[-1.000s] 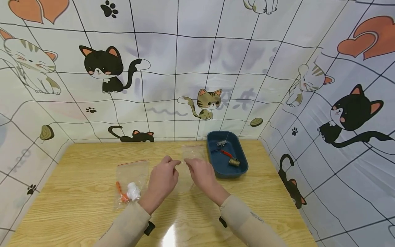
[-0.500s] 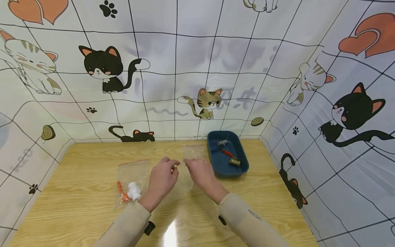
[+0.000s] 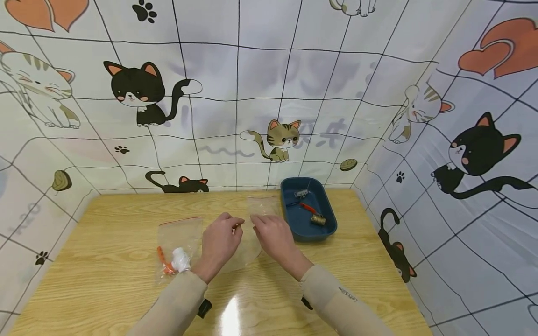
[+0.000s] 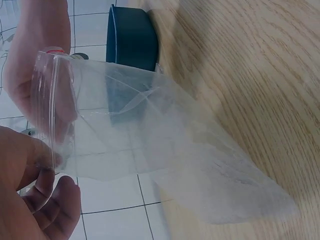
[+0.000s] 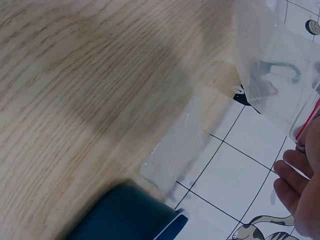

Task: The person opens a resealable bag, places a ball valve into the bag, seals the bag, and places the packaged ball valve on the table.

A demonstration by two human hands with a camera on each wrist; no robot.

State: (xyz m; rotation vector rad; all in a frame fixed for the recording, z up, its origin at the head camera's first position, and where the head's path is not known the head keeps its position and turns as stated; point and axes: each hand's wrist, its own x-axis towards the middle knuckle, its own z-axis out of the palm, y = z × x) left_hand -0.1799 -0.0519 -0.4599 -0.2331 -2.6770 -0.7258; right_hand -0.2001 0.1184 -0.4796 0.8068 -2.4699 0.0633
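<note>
A clear zip-lock bag [image 3: 249, 252] hangs between my two hands over the table. My left hand [image 3: 221, 240] pinches one end of its zip edge between thumb and fingers. At the other end, my right hand [image 3: 275, 235] pinches the same edge, close to the red strip seen in the right wrist view. In the left wrist view the bag [image 4: 120, 130] looks see-through with nothing inside, and its bottom corner slants down over the wood. Another clear bag [image 3: 262, 204] lies flat on the table just beyond my right hand.
To the left lies a clear bag [image 3: 185, 231] holding an orange item [image 3: 166, 262] and a white bottle-like piece [image 3: 180, 260]. At the back right, a blue bin [image 3: 308, 231] holds a brass-coloured cylinder [image 3: 318, 219], a red-handled item [image 3: 308, 207] and a silver piece [image 3: 301, 193].
Both hands keep their pinch on the bag and have hardly moved. The bag's lower part has swung a little to the left, and more of it shows between the hands.
</note>
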